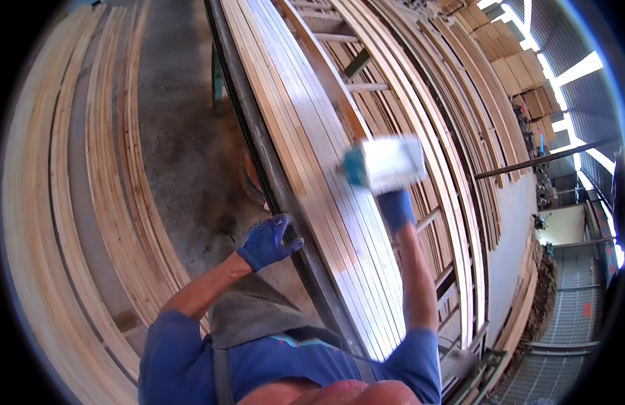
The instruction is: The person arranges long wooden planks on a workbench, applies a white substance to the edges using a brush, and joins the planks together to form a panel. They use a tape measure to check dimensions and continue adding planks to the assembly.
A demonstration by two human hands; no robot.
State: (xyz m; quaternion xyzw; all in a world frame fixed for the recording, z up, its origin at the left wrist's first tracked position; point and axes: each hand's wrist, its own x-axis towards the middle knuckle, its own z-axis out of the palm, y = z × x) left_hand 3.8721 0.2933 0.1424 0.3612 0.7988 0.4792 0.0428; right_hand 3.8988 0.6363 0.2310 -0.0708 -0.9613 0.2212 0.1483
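By the right hand (396, 212), its fingers hidden, a blurred white-and-teal boxlike object (392, 164) appears to be gripped, at the right edge of the strip row (304, 152). The left hand (265, 245) is held left of the row, thumb and forefinger apart, by the dark rail (311, 264); whether contact is made cannot be told. Farther left of the row, long boards (32, 175) are laid. The object is probably best kept level and firmly held, left fingers kept clear.
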